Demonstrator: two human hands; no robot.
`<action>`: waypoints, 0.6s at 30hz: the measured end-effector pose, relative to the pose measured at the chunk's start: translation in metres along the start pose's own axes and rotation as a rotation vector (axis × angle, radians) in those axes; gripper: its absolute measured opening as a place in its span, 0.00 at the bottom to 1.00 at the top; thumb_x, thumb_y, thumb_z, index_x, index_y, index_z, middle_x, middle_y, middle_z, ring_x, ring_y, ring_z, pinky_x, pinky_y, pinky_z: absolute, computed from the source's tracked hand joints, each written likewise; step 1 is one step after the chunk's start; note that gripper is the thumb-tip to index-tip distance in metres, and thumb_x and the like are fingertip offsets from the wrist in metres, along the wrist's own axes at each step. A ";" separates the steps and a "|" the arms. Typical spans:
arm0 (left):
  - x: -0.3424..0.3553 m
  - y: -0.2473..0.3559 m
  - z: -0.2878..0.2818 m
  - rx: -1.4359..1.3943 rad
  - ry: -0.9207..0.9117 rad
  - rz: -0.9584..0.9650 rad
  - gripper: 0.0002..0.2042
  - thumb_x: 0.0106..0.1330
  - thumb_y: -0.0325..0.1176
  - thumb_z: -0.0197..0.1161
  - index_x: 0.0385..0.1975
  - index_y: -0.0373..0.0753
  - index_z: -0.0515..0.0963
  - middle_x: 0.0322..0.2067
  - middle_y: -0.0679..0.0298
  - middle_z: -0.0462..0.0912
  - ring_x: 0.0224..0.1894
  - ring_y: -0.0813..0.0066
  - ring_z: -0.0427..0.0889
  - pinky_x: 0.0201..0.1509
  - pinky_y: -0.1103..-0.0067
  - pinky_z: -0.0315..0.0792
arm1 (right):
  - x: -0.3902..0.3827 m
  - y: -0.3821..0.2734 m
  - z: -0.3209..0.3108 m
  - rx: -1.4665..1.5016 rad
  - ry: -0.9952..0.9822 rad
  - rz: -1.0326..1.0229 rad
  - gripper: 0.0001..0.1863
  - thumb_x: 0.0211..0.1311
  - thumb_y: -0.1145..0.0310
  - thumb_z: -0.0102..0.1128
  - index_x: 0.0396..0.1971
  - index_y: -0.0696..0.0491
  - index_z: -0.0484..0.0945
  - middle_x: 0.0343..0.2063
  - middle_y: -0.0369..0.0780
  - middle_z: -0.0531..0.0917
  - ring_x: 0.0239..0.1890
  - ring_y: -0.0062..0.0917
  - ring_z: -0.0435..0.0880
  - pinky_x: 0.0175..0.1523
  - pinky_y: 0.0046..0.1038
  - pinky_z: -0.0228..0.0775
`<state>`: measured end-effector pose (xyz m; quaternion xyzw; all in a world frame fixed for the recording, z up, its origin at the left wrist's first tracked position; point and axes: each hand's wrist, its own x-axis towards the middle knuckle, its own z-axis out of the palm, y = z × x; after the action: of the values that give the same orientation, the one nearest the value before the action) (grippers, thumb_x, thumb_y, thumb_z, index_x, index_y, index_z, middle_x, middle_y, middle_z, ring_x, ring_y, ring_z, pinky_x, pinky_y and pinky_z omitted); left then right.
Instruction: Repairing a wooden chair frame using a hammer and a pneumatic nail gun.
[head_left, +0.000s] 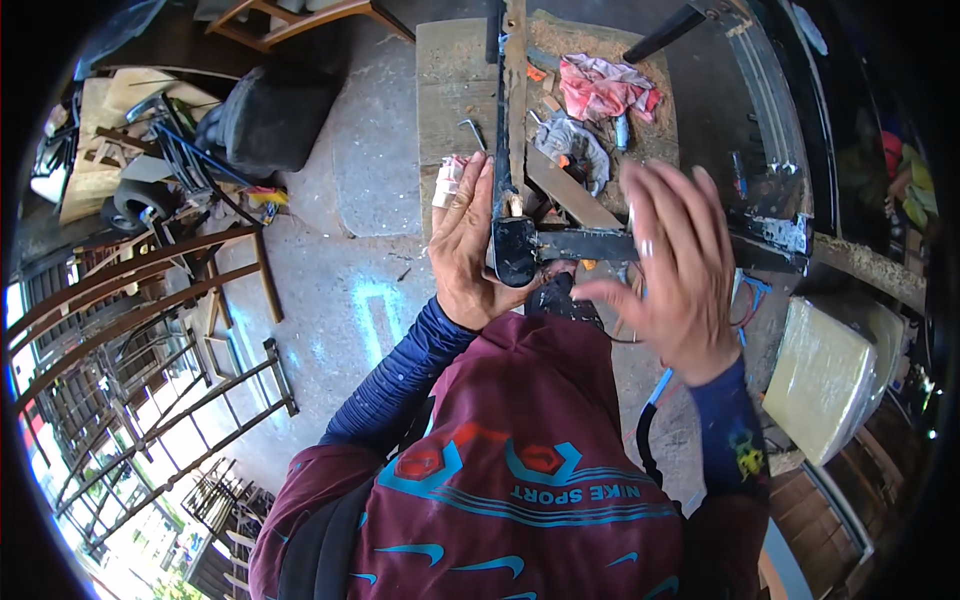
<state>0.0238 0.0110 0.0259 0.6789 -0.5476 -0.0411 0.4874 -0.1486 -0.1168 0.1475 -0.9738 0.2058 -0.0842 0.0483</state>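
Observation:
A dark-painted wooden frame [590, 245], worn and chipped, stands in front of me on a workbench. My left hand [462, 250] braces its near left corner [517, 252]; the fingers lie along the post's left side and the thumb hooks round the near end. White wrapping [449, 182] covers one of its fingers. Bare, rough wood [516, 110] shows along the post. Over the right part of the crossbar, my right hand [683, 268] is raised with fingers spread and nothing in it. Whether it touches the bar I cannot tell.
The wooden workbench [455, 85] carries a red-stained rag [605, 88], a grey cloth [575, 145], a hex key [472, 130] and sawdust. A plastic-wrapped cushion [820, 375] is at the right. Chair frames [180, 425] crowd the left, near a dark padded seat [275, 120].

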 end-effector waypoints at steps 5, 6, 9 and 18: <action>-0.002 0.001 0.000 0.003 0.014 0.003 0.55 0.40 0.55 0.81 0.65 0.24 0.65 0.62 0.39 0.72 0.67 0.43 0.70 0.71 0.54 0.59 | -0.006 0.030 -0.009 -0.061 -0.080 -0.028 0.46 0.49 0.37 0.64 0.60 0.58 0.72 0.59 0.44 0.75 0.63 0.41 0.71 0.69 0.52 0.58; -0.001 0.001 0.001 -0.003 0.017 0.003 0.55 0.41 0.55 0.81 0.65 0.24 0.65 0.62 0.39 0.71 0.67 0.43 0.69 0.71 0.54 0.59 | -0.007 0.032 -0.011 -0.073 -0.109 -0.089 0.44 0.50 0.37 0.64 0.58 0.58 0.73 0.58 0.44 0.76 0.64 0.40 0.71 0.69 0.53 0.57; -0.003 0.001 -0.001 0.047 0.027 -0.007 0.54 0.41 0.55 0.81 0.65 0.24 0.65 0.63 0.40 0.72 0.67 0.43 0.69 0.71 0.54 0.59 | -0.013 0.020 -0.012 -0.034 0.065 -0.107 0.37 0.55 0.41 0.66 0.53 0.58 0.77 0.52 0.45 0.80 0.59 0.42 0.76 0.66 0.54 0.63; -0.003 0.007 -0.002 0.033 -0.007 -0.052 0.50 0.46 0.52 0.79 0.64 0.25 0.66 0.62 0.44 0.73 0.67 0.43 0.70 0.71 0.55 0.60 | -0.144 -0.023 0.066 0.367 -0.005 0.123 0.14 0.57 0.69 0.71 0.41 0.58 0.82 0.33 0.43 0.83 0.30 0.34 0.82 0.36 0.33 0.75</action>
<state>0.0186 0.0157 0.0307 0.7006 -0.5322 -0.0469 0.4729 -0.2568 -0.0336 0.0646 -0.9344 0.2461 -0.1145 0.2305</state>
